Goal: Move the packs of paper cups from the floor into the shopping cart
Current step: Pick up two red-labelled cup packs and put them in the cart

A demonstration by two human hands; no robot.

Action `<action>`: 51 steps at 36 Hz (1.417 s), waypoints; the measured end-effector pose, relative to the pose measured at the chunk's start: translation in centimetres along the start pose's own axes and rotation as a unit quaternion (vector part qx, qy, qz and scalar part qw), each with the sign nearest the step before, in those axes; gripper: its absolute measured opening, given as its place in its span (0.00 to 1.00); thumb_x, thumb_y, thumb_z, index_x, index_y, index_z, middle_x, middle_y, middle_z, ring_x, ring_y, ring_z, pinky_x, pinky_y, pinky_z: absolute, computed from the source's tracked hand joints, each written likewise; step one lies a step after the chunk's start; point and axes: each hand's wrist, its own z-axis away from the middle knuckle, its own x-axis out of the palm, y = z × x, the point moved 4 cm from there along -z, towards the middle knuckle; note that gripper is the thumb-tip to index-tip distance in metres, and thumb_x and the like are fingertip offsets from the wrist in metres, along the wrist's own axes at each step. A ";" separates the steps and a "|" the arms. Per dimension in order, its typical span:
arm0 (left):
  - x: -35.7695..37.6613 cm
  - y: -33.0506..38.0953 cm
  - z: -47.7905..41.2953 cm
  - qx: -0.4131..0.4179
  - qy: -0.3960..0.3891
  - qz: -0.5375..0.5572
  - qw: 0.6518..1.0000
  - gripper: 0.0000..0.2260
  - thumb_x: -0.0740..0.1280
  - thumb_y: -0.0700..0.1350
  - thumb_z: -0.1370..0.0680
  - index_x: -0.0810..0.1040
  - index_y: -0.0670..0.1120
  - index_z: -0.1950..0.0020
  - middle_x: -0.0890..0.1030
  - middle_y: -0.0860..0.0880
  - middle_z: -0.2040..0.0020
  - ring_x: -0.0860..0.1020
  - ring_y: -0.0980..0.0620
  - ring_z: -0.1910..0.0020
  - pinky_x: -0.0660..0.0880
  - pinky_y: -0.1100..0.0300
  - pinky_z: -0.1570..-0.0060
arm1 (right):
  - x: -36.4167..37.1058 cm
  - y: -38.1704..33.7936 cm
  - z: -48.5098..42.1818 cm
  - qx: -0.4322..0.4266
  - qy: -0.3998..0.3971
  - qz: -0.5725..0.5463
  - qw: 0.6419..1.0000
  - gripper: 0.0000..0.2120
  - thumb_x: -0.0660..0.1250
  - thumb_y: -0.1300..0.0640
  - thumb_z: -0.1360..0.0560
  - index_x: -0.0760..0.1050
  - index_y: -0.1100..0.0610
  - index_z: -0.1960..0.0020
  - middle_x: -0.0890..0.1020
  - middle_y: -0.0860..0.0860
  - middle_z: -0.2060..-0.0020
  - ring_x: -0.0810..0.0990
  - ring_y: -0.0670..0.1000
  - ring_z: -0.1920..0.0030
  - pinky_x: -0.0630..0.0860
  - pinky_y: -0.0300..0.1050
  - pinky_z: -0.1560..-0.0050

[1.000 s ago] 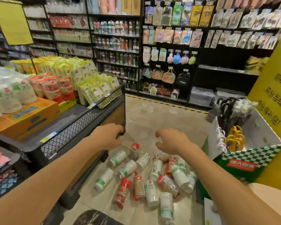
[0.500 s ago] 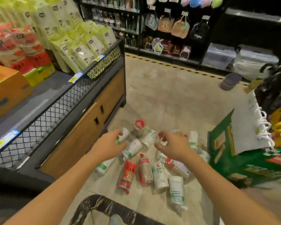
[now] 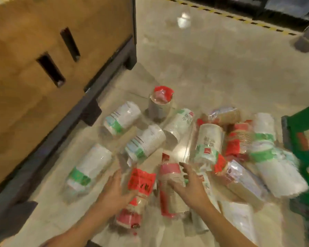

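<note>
Where the tiled floor (image 3: 212,68) meets a wooden display base (image 3: 43,68), clear-wrapped packs of paper cups (image 3: 146,141), green- or red-labelled, lie scattered. Left hand (image 3: 114,189) spread open against a red-labelled pack (image 3: 139,186); right hand (image 3: 189,186) spread open over another red pack (image 3: 169,189), gripping nothing.

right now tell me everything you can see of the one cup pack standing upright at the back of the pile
The upright cup pack is a stack of pale paper cups in a clear plastic sleeve, topped by a red label or gathered wrap. It stands on end on the beige floor at the far edge of the pile; the others lie flat. Its base seems to meet the green-banded pack beside it, though blur leaves that unsure. Neither hand is near it.
</note>
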 end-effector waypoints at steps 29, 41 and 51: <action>-1.5 -0.4 -0.2 -0.016 0.132 0.225 0.965 0.51 0.85 0.54 0.45 0.59 0.58 0.29 0.79 0.61 0.46 0.78 0.60 0.45 0.73 0.55 0.42 | 0.5 -1.3 -2.3 -0.053 0.121 -0.081 0.988 0.39 0.84 0.41 0.40 0.68 0.35 0.35 0.81 0.37 0.45 0.81 0.34 0.50 0.75 0.31 0.52; -30.5 22.1 30.4 0.057 0.279 0.261 0.922 0.48 0.83 0.54 0.40 0.58 0.59 0.28 0.77 0.65 0.47 0.78 0.66 0.49 0.74 0.54 0.45 | -19.9 -39.1 17.9 -0.170 0.031 -0.167 0.971 0.51 0.82 0.38 0.46 0.66 0.37 0.25 0.79 0.33 0.38 0.79 0.35 0.41 0.78 0.41 0.39; -48.0 34.7 55.2 0.133 0.437 0.228 0.860 0.51 0.84 0.48 0.40 0.56 0.53 0.25 0.73 0.57 0.39 0.76 0.61 0.46 0.69 0.60 0.41 | -30.8 -64.2 32.7 -0.378 -0.025 -0.195 0.905 0.44 0.85 0.44 0.40 0.66 0.28 0.31 0.76 0.33 0.34 0.76 0.35 0.35 0.75 0.42 0.35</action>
